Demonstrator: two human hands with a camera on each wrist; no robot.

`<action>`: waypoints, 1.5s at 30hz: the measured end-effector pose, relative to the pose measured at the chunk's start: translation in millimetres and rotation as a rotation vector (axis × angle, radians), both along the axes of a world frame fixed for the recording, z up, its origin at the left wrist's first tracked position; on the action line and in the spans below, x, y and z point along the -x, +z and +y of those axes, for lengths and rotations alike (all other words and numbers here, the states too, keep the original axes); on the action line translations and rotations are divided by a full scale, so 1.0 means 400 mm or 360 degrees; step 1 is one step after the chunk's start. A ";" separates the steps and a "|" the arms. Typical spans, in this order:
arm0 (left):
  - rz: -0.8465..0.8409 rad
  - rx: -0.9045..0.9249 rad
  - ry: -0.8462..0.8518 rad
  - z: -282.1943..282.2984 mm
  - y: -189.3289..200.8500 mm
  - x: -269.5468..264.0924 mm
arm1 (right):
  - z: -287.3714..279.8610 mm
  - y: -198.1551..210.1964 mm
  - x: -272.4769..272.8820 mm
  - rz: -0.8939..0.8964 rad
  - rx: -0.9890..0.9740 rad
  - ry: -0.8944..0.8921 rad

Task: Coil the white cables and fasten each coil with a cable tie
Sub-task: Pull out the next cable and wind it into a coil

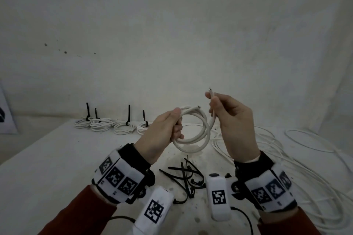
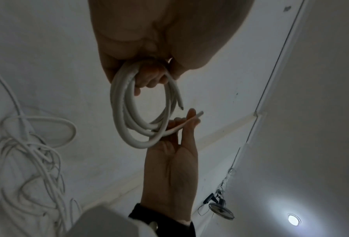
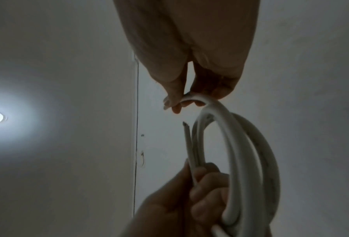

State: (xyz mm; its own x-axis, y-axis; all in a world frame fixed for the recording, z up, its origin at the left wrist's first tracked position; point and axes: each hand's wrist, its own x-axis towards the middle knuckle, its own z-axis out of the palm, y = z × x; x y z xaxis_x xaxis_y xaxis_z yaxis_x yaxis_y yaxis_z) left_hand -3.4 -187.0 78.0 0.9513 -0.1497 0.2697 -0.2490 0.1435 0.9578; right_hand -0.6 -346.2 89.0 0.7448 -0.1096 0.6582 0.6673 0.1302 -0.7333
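At far left on the table (image 1: pixel 47 158) I see four tied coils (image 1: pixel 112 127). Next, my left hand (image 1: pixel 164 131) has its fingers curled round the white coil (image 1: pixel 194 133), held above the table. Right of it, my right hand (image 1: pixel 233 120) pinches the free end (image 1: pixel 211 94). I'd lay that end flush on the loops, then reach for a black tie (image 1: pixel 183 175) below.
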 end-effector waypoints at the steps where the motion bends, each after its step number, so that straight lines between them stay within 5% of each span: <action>1: -0.0019 -0.0052 0.0003 -0.003 0.002 0.003 | 0.007 0.001 -0.004 -0.0024 0.0039 -0.0061; 14: 0.0043 -0.0037 0.0064 -0.016 0.007 -0.011 | 0.062 -0.068 -0.034 -0.0097 0.0283 -0.0077; 20: 0.0184 0.0122 -0.0058 -0.025 0.009 -0.001 | 0.058 -0.050 -0.025 0.0097 0.0150 -0.0147; 28: -0.0200 -0.0380 0.0277 -0.025 -0.011 0.013 | 0.059 -0.040 -0.025 0.0063 0.0128 -0.0181; 34: -0.0193 -0.0507 0.0399 -0.021 -0.017 0.012 | 0.058 -0.068 -0.009 0.0073 0.0246 -0.0122; 45: 0.0078 -0.0210 0.0217 -0.033 0.006 0.036 | 0.030 -0.038 0.007 0.0021 0.0385 -0.0104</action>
State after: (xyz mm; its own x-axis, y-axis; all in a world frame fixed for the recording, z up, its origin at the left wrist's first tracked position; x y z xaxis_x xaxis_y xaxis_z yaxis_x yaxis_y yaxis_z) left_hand -18.0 -200.3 80.6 0.9767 -0.0495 0.2089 -0.2099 -0.0162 0.9776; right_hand -3.2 -334.0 73.7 0.7501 0.0019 0.6613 0.6586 -0.0932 -0.7467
